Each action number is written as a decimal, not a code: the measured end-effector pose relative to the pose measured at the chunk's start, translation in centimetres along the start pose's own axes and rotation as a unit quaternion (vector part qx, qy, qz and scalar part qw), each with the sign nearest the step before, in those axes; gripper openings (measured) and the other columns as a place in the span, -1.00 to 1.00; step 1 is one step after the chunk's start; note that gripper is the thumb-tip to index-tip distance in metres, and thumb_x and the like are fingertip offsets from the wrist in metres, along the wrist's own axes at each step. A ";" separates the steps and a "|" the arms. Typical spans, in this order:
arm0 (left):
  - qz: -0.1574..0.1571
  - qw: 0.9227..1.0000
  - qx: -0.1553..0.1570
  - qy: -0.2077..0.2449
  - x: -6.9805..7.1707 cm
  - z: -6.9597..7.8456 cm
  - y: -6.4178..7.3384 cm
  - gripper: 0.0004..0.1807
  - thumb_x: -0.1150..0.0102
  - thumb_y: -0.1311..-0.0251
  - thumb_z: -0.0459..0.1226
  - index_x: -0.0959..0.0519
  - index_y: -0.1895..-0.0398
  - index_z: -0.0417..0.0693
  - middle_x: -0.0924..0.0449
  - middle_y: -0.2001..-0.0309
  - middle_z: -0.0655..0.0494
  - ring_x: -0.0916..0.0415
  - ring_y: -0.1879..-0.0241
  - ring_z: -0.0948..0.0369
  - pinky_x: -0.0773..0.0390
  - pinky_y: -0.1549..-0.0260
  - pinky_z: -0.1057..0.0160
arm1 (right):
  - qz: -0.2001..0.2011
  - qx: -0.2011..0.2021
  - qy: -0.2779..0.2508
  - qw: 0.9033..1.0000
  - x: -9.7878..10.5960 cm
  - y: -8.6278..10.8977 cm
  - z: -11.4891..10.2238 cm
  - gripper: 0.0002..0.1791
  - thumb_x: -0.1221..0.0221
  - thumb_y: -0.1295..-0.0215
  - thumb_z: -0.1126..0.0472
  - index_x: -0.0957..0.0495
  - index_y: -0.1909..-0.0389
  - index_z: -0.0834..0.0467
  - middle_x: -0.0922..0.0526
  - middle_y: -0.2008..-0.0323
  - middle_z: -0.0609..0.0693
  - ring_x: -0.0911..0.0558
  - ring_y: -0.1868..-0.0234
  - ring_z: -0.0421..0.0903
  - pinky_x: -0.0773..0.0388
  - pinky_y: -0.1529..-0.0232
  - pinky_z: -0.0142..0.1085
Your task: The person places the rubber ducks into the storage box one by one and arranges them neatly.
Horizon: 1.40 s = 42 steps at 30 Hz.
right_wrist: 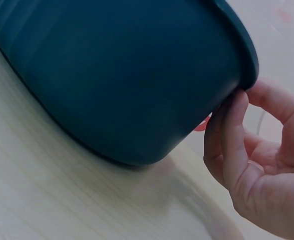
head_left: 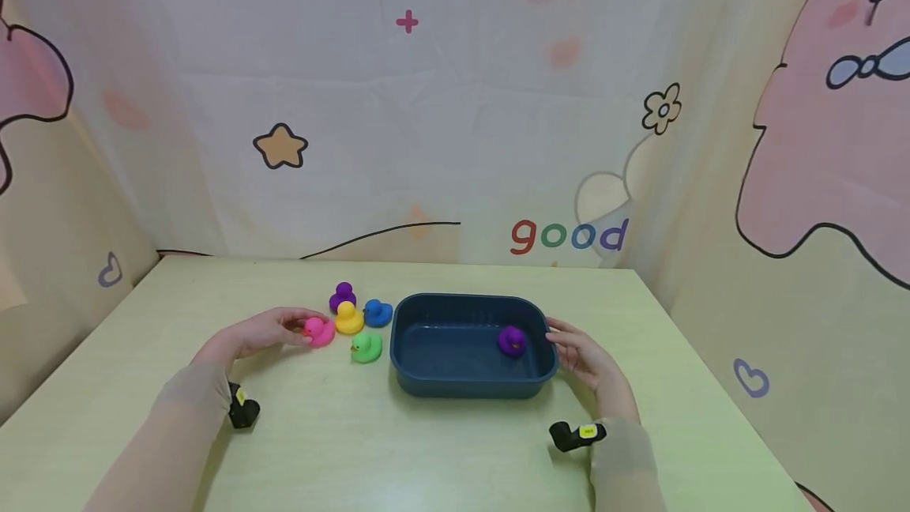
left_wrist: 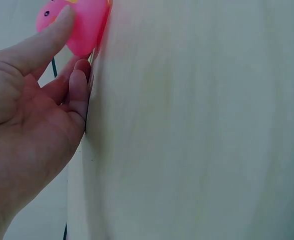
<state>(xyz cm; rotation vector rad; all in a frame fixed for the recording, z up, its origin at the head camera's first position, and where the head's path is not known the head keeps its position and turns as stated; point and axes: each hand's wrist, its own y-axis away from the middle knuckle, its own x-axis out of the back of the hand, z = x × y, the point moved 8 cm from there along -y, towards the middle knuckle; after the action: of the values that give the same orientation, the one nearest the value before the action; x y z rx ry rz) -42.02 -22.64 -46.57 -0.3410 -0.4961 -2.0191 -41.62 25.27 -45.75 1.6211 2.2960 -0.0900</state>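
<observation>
On the left, my left hand (head_left: 268, 330) pinches a pink rubber duck (head_left: 322, 332) at table level; the left wrist view has the thumb across the pink duck (left_wrist: 89, 25). Beside it stand a yellow duck (head_left: 348, 319), a green duck (head_left: 366, 348), a blue duck (head_left: 378, 313) and a purple duck (head_left: 344, 295). A dark blue plastic basin (head_left: 469, 387) sits to their right, with another purple duck (head_left: 512, 341) inside near its right end. My right hand (head_left: 588, 362) grips the basin's right rim; in the right wrist view its fingers (right_wrist: 232, 132) are bent beneath the lip.
Everything stands on a pale wooden table (head_left: 320, 449). A printed cloth (head_left: 455, 101) hangs behind it and along both sides. Each wrist wears a small black camera, one left camera (head_left: 244, 409) and one right camera (head_left: 569, 437).
</observation>
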 end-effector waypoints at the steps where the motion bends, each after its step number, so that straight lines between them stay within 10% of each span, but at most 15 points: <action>1: 0.001 1.000 -0.003 -0.002 0.0 0.0 0.0 -0.34 -0.23 -0.26 -0.27 -0.28 -0.39 -0.28 -0.33 -0.28 -0.25 -0.25 -0.26 -0.10 -0.19 -0.34 -0.24 | 0.000 0.001 0.000 1.000 0.1 0.0 0.0 -0.59 0.14 -0.46 0.44 -0.19 -0.30 0.25 -0.69 0.23 -0.15 -0.66 0.38 -0.38 -0.60 0.30 -0.57; 9: 0.012 1.000 -0.003 0.008 0.3 0.1 0.4 -0.32 -0.18 -0.31 -0.17 -0.22 -0.38 -0.31 -0.23 -0.34 -0.34 -0.19 -0.29 -0.19 -0.11 -0.33 -0.34 | 0.003 -0.004 -0.013 1.000 0.0 0.1 0.0 -0.59 0.15 -0.47 0.45 -0.21 -0.30 0.24 -0.69 0.22 -0.14 -0.66 0.38 -0.36 -0.60 0.31 -0.56; 20: 0.073 0.996 0.028 0.049 1.2 0.5 1.2 -0.26 -0.16 -0.34 -0.14 -0.12 -0.43 -0.32 -0.28 -0.28 -0.27 -0.33 -0.21 -0.08 -0.49 -0.18 0.05 | -0.012 -0.013 -0.023 1.000 -1.5 1.0 -1.0 -0.43 0.15 -0.43 0.47 0.04 -0.42 0.37 -0.68 0.23 -0.11 -0.67 0.39 -0.34 -0.61 0.32 -0.55; 31: 0.144 0.975 0.034 0.167 2.3 0.9 1.4 -0.19 -0.18 -0.33 -0.24 0.00 -0.46 -0.43 -0.50 -0.05 0.07 -0.56 0.14 0.42 -0.56 -0.08 0.34 | -0.012 -0.015 -0.023 1.000 -1.6 1.1 -1.0 -0.42 0.15 -0.44 0.46 0.03 -0.43 0.35 -0.68 0.24 -0.11 -0.66 0.40 -0.33 -0.61 0.32 -0.54; 42: 0.171 0.966 0.012 0.192 1.5 3.5 1.2 -0.16 -0.17 -0.34 -0.24 0.06 -0.50 -0.37 -0.27 -0.31 -0.22 -0.54 0.12 0.46 -0.36 -0.26 0.18 | 0.002 -0.007 -0.024 1.000 -0.5 0.3 -0.1 -0.40 0.17 -0.48 0.45 0.08 -0.47 0.36 -0.67 0.23 -0.13 -0.66 0.39 -0.35 -0.60 0.32 -0.55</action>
<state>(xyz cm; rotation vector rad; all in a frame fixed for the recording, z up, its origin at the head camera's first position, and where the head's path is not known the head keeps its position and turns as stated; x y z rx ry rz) -41.52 -22.63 -42.54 -0.0114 -0.1996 -1.6848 -41.25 24.98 -45.45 1.5982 2.2537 -0.1096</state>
